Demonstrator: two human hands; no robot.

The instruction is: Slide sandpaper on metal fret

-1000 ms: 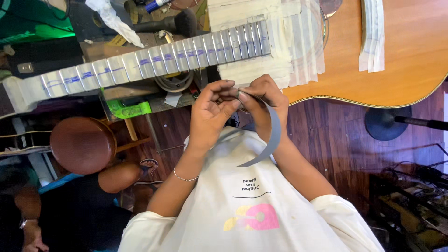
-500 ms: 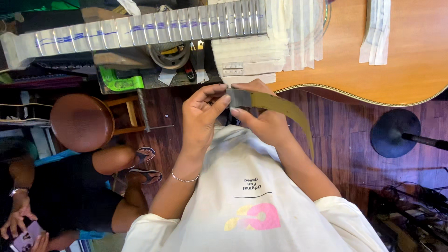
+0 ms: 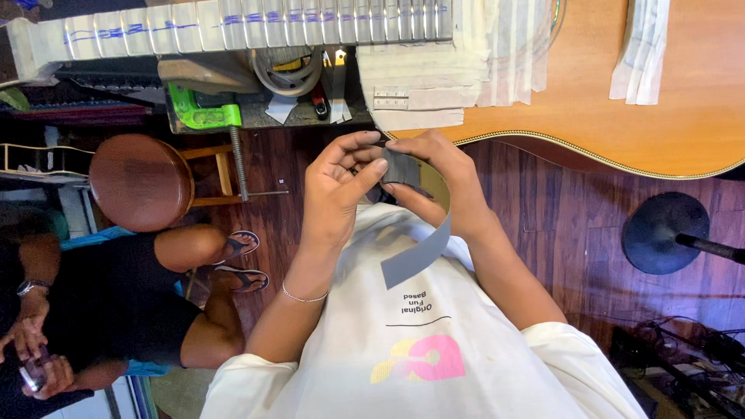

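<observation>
Both my hands hold a long grey strip of abrasive paper (image 3: 423,247) in front of my chest. My left hand (image 3: 335,188) pinches its upper end between thumb and fingers. My right hand (image 3: 436,180) grips the same end from the other side, and the strip curls down over my white shirt. Just beyond my hands lies an acoustic guitar (image 3: 621,85) with masking tape on its body. Its neck (image 3: 256,22), with taped frets and blue marks, runs to the left.
A green clamp (image 3: 203,112) grips the bench edge under the neck. A round wooden stool (image 3: 140,182) stands at left. A seated person in black with sandals (image 3: 116,310) is lower left. A black round stand base (image 3: 663,233) sits on the wooden floor at right.
The strip's free end has swung from the right down onto my shirt. My hands have shifted slightly lower and closer together. The view has tilted down, showing more floor and the seated person.
</observation>
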